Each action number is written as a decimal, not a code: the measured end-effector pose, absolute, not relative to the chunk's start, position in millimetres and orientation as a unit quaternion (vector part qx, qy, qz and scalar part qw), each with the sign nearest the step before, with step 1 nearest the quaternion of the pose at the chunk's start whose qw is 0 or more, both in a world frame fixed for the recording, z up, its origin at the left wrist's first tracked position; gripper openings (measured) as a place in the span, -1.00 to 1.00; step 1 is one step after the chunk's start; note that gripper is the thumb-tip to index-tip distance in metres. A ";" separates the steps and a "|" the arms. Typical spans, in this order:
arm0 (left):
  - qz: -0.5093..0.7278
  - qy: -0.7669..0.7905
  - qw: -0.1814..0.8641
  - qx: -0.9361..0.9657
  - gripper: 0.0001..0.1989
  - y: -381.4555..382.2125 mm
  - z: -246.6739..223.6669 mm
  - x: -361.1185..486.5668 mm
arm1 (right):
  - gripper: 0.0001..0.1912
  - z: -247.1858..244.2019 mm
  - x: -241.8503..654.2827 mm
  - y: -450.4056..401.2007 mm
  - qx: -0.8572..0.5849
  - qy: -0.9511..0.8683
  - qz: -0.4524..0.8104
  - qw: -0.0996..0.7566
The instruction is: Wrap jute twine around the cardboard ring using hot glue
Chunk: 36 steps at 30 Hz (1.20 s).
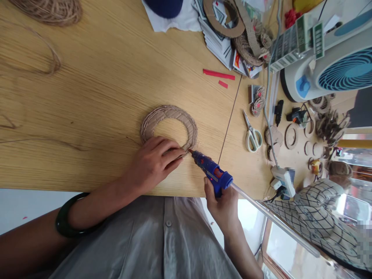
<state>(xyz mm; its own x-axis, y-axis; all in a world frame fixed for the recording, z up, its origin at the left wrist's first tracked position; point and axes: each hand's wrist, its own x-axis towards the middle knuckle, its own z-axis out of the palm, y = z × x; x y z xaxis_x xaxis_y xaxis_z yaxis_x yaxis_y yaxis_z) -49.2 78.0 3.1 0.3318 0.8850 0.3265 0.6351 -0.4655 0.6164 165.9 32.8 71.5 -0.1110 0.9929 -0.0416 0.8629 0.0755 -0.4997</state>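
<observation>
A flat cardboard ring (148, 126) lies on the wooden table, with brown twine along its outer edge. My left hand (155, 161) grips the ring's near side, fingers bent over the band and pressed close together. In my right hand (222, 205) is a blue hot glue gun (209, 166), held by its handle with fingers wrapped round it. Its nozzle meets the ring's near right edge, just beside my left fingertips. A long clear glue stick (270, 215) sticks out of the gun's back end. The trigger is hidden by my hand.
A twine ball (52, 9) and loose strands are at the left. Red strips (219, 74), scissors (254, 135), a power strip (283, 180), a grey cable (269, 112) and a fan (328, 66) stand to the right. Cards (216, 44) are piled behind.
</observation>
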 end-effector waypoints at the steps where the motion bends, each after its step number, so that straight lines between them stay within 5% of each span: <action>1: 0.325 0.481 0.194 0.791 -0.82 78.0 2.7 -49.0 | -0.76 72.0 165.5 32.9 -0.649 -0.715 0.206 0.156; 23: 0.330 0.492 0.183 0.785 -0.80 76.7 1.4 -47.9 | -0.75 71.1 161.4 35.3 -0.658 -0.706 0.206 0.164; 36: 0.279 0.587 0.202 0.733 -0.60 84.1 11.9 -3.5 | -0.56 42.4 183.7 35.2 -0.711 -0.571 0.312 0.267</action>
